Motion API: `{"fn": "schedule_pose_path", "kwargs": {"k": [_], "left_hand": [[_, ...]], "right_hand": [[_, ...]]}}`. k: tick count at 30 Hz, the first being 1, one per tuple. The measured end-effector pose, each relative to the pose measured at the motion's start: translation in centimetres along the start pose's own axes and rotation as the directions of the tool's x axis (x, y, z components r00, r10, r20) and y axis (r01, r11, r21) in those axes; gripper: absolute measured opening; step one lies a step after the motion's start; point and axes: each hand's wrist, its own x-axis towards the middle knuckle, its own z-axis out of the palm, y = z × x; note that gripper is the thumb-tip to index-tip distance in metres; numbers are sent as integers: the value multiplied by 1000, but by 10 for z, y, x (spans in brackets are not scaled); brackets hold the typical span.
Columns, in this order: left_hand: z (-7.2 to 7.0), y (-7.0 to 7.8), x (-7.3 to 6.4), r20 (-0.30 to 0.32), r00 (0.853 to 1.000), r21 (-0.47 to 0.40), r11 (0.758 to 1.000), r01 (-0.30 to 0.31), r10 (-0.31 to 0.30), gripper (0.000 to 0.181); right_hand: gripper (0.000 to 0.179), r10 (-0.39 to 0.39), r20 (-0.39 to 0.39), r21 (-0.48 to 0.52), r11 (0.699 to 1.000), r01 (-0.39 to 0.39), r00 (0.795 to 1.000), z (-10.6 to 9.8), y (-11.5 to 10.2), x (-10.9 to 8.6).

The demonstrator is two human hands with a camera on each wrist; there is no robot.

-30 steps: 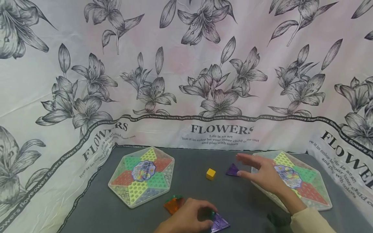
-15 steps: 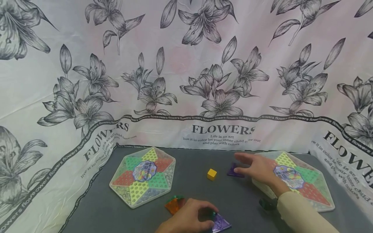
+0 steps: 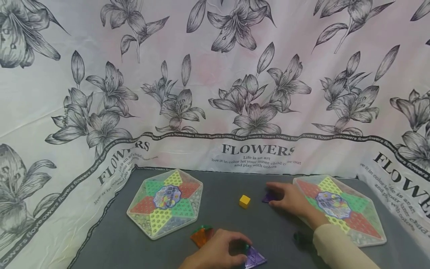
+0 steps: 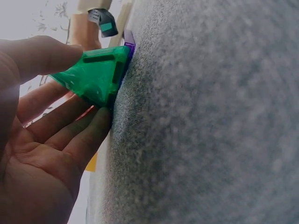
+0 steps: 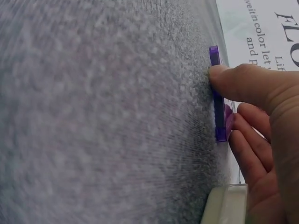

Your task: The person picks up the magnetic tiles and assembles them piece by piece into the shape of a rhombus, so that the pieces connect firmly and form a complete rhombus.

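My left hand [image 3: 218, 248] grips a green translucent triangular piece [image 4: 96, 74] at the near middle of the grey table, thumb on its upper edge and fingers along its lower side. A purple triangular tile [image 3: 255, 257] lies flat against the foot of that green piece. Behind the hand, an orange translucent piece [image 3: 199, 237] with green at its top shows in part. Farther back, my right hand [image 3: 292, 200] pinches another purple triangular tile [image 5: 218, 109] lying on the cloth, with the thumb at its near edge and the fingers on the far side.
A yellow cube [image 3: 244, 201] sits left of the right hand. Hexagonal star-patterned game boards lie at both sides, the left board [image 3: 141, 220] and the right board [image 3: 369, 216], the latter partly under the right forearm. A flower-printed curtain [image 3: 188, 153] borders the table behind.
My right hand has come down onto the far purple tile, its fingers closing round it, and the forearm has swung left. The left hand stays in place.
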Motion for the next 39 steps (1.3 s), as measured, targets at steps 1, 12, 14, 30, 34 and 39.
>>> {"fn": "schedule_pose_path", "kwargs": {"k": [1, 12, 14, 30, 34, 39], "left_hand": [[0, 0, 0, 1, 1000, 4, 1000, -7, 7, 30], [2, -2, 1, 1, 1000, -10, 1000, -15, 15, 29], [2, -1, 2, -1, 1000, -12, 1000, -11, 11, 29], [3, -2, 1, -2, 1000, -10, 1000, -11, 11, 30], [4, -2, 1, 0, 1000, -17, 1000, -15, 15, 30], [5, -2, 1, 0, 1000, -42, 999, -17, 17, 29]], "right_hand": [[69, -1, -6, 0, 1000, 1, 1000, 0, 0, -1], [64, 28, 3, 13, 1000, -28, 1000, -4, -14, -10], [65, 29, 5, 16, 999, -29, 1000, -7, -24, -16], [62, -47, 9, -43, 998, 47, 999, 3, -61, -97], [63, -83, 14, -73, 994, 84, 996, 5, -62, -114], [65, -77, 73, -59, 995, 81, 994, 8, -60, -134]]}}
